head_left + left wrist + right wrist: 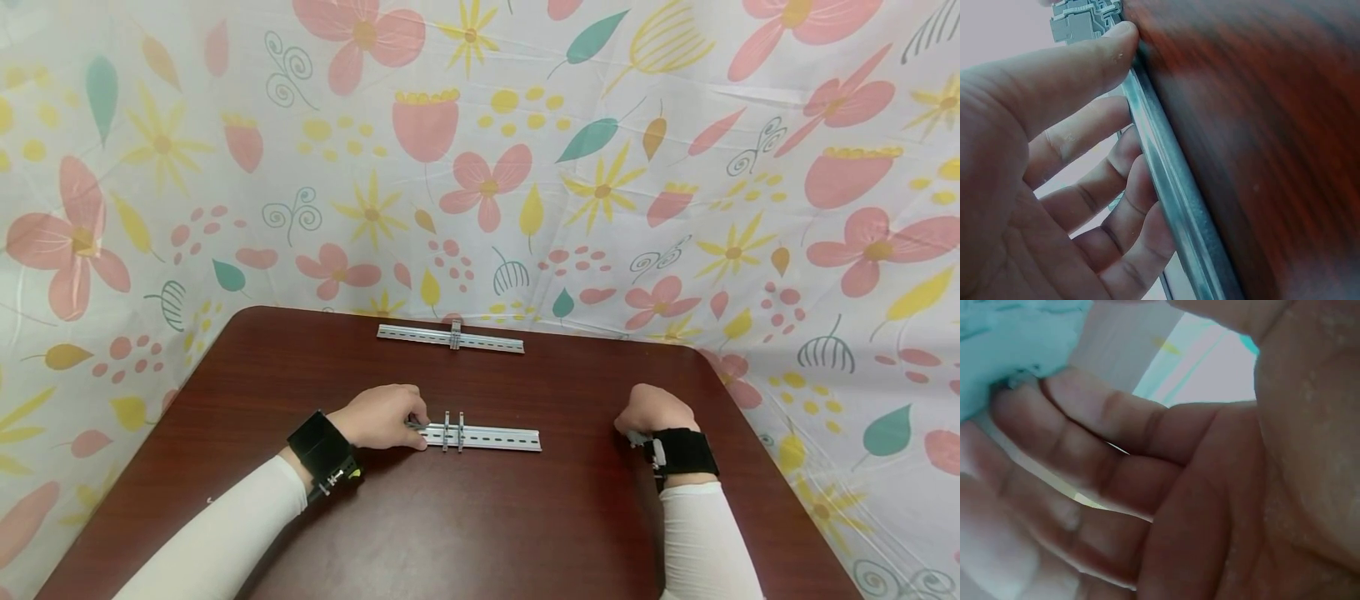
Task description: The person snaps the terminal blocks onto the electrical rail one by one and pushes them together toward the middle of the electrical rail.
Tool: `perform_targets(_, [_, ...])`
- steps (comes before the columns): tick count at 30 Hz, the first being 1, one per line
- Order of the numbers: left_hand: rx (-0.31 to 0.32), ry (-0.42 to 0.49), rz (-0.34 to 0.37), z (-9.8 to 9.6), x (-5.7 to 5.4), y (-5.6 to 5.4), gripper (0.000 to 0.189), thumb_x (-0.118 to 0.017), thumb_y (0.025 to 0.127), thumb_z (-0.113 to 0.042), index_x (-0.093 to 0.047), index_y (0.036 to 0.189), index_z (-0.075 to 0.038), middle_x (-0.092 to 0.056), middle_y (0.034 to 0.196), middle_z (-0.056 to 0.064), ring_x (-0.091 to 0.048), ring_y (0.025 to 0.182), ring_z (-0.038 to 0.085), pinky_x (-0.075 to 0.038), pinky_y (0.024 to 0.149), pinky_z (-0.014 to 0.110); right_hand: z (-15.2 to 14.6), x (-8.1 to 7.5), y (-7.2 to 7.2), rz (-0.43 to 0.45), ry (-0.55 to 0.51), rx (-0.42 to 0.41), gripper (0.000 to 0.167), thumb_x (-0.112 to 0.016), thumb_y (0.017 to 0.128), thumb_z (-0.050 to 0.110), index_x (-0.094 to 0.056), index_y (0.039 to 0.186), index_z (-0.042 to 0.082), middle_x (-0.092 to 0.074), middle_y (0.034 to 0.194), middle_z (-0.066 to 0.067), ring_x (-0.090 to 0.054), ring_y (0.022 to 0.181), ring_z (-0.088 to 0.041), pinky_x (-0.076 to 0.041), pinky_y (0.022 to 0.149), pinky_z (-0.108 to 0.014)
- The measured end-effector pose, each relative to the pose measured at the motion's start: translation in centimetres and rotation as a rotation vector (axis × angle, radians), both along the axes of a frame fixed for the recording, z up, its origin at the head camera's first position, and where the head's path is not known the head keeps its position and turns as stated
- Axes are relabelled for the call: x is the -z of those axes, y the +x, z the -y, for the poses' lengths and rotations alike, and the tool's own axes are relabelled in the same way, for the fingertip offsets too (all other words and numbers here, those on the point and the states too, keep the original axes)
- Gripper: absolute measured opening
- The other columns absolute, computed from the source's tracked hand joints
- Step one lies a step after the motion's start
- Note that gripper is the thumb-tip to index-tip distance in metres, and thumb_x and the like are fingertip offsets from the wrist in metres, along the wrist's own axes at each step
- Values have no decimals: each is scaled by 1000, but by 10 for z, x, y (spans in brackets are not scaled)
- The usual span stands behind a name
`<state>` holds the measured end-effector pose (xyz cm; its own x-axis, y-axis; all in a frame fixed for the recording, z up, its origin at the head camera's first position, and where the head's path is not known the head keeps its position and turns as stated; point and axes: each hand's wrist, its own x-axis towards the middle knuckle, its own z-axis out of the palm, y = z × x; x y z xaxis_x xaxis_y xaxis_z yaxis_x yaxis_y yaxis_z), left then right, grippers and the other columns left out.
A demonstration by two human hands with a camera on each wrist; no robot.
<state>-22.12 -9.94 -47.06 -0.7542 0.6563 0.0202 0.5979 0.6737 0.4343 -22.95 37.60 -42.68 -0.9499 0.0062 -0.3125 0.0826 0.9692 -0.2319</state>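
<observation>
A slotted metal DIN rail [502, 439] lies near the middle of the table, with two narrow upright pieces [461, 433] across it. My left hand [382, 417] grips the rail's left end. In the left wrist view, the thumb and fingers [1079, 134] hold the rail [1172, 187] from both sides, and a grey plastic block [1082, 22] shows beyond the thumb. Well to the right of the rail, my right hand [656, 410] is held low with curled fingers. Its fingertips pinch a grey plastic piece [1016, 350], blurred and partly cut off in the right wrist view.
A second DIN rail [487, 342] lies at the back of the brown table [420, 525], carrying a small grey block group [455, 335]. A flower-patterned curtain [480, 242] hangs behind the table and along its sides.
</observation>
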Motion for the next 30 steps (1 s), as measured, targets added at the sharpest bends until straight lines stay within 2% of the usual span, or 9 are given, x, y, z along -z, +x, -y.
perform_targets(7, [7, 1, -14, 1, 1, -1, 24, -94, 91, -33, -86, 107, -18, -67, 100, -7, -68, 91, 12, -58, 80, 36, 4, 8, -10, -85, -40, -31, 32, -70, 92, 19, -58, 64, 13, -52, 59, -2, -52, 53, -23, -41, 51, -37])
perform_targets(13, [3, 0, -12, 0, 0, -1, 24, -94, 90, -33, -86, 107, -18, -67, 100, -7, -67, 92, 12, -58, 80, 36, 14, 12, -19, -189, -97, -67, 37, -65, 93, 20, -46, 61, 17, -38, 56, 3, -37, 52, -18, -29, 53, -34])
perform_targets(15, [4, 1, -12, 0, 0, -1, 25, -94, 90, -33, -86, 107, -17, -67, 100, -7, -67, 92, 12, -58, 81, 36, 19, 13, -20, -218, -113, -67, 33, -66, 93, 22, -49, 66, 14, -39, 58, 2, -38, 55, -18, -30, 55, -34])
perform_targets(18, [8, 0, -10, 0, 0, -1, 25, -94, 90, -33, -86, 107, -17, -67, 100, -7, -67, 92, 12, -58, 81, 37, 27, 13, -20, -255, -125, -73, 25, -70, 98, 25, -60, 85, 6, -54, 69, -2, -50, 63, -20, -39, 60, -36])
perform_targets(22, [6, -3, -3, 0, 0, -1, 24, -94, 91, -33, -86, 108, -17, -67, 100, -6, -68, 93, 13, -58, 81, 37, 38, 15, -20, -293, -154, -89, 32, -75, 101, 26, -65, 113, -1, -70, 92, -10, -62, 75, -23, -50, 70, -41])
perform_targets(30, [2, 2, 1, 1, 2, -3, 25, -94, 91, -34, -86, 108, -18, -67, 99, -7, -67, 92, 12, -58, 80, 35, 63, 20, -25, -398, -217, -115, 32, -79, 100, 25, -67, 116, 0, -68, 103, -14, -63, 82, -27, -53, 76, -45])
